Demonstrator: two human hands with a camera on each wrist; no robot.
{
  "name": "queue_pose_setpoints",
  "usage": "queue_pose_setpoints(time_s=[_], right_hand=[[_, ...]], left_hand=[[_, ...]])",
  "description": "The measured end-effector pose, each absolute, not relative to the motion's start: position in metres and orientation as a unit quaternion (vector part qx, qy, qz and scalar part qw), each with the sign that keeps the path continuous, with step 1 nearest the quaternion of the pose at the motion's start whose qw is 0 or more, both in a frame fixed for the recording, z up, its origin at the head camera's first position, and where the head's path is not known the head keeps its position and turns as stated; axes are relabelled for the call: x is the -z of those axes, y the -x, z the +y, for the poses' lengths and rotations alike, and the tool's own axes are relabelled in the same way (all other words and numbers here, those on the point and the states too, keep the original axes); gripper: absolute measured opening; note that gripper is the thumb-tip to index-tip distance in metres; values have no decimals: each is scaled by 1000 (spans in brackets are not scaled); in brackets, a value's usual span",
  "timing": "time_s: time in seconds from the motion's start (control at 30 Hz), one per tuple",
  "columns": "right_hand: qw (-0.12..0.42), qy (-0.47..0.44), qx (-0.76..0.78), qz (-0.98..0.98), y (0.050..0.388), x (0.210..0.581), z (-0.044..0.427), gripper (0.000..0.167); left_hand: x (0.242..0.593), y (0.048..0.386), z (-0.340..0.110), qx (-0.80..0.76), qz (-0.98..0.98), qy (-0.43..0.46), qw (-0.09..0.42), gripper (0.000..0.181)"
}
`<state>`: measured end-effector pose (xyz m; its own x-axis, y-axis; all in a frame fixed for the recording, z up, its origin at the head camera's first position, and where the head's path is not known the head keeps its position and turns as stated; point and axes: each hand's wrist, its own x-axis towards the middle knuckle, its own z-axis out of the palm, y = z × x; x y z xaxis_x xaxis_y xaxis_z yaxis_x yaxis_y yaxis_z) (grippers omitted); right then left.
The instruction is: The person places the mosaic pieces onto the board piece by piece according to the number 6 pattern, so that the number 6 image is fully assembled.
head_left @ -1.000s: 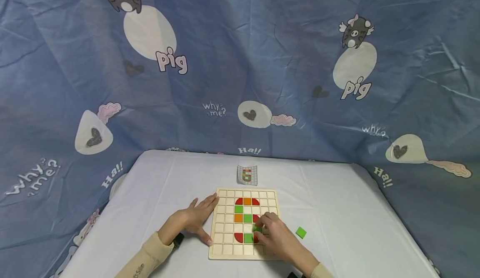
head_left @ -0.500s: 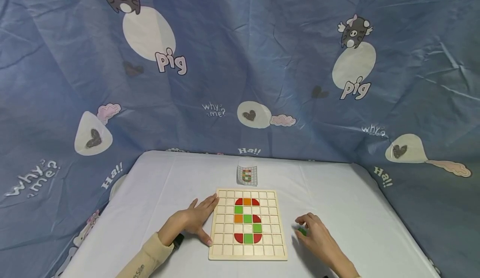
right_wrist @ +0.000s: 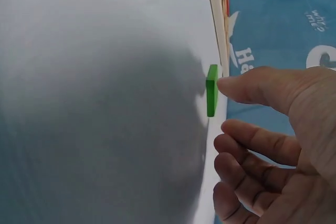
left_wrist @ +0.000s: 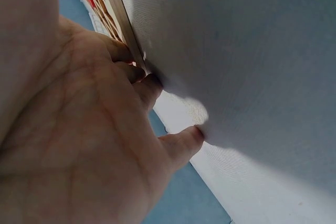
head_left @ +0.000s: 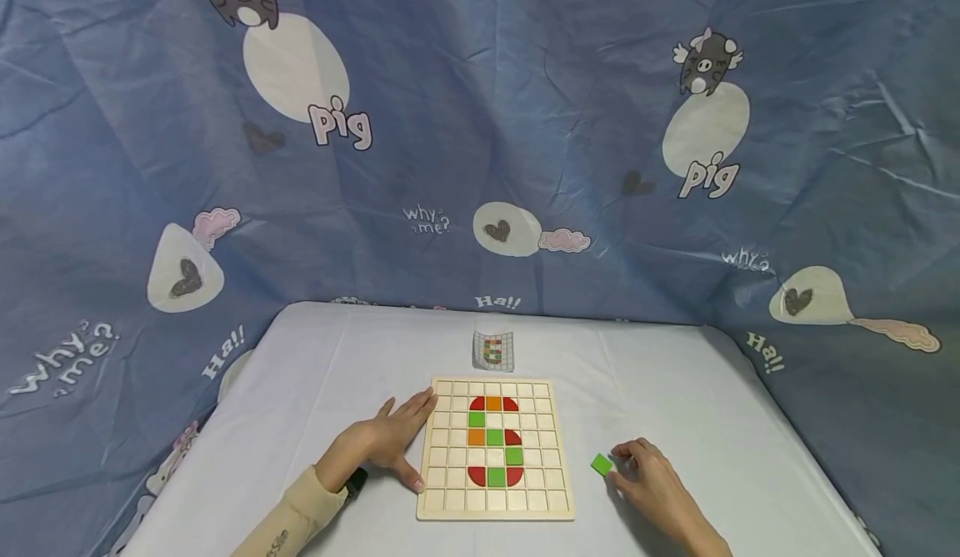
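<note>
A wooden grid board (head_left: 442,500) lies on the white table with red, orange and green tiles set in its cells. My left hand (head_left: 393,440) rests along the board's left edge, fingers extended and thumb spread; in the left wrist view its fingertips meet the board's side. To the right of the board a loose green square tile (head_left: 602,464) lies on the cloth. My right hand (head_left: 651,482) is just right of this tile, fingers loosely bent around nothing. In the right wrist view the thumb (right_wrist: 247,85) is close by the tile; whether it touches cannot be told.
Behind the board lies a small printed card (head_left: 493,351) showing a coloured grid pattern. The white tablecloth (head_left: 360,348) covers the table. A blue patterned curtain (head_left: 420,148) hangs behind it and along both sides.
My right hand has left the board's lower right cells, uncovering a green tile and red pieces there. It reached over the loose green tile, then drew slightly right. My left hand stayed put.
</note>
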<state>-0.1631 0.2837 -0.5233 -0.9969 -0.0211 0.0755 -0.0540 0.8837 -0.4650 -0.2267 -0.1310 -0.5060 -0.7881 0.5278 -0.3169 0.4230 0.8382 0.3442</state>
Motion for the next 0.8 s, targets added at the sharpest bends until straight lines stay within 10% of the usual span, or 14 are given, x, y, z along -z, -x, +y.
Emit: queue_pose_setpoints(time_s=[0.8], right_hand=[[8, -24, -279, -960, 166, 529, 281, 25]], left_hand=[[507, 226, -131, -122, 940, -248, 202, 136]])
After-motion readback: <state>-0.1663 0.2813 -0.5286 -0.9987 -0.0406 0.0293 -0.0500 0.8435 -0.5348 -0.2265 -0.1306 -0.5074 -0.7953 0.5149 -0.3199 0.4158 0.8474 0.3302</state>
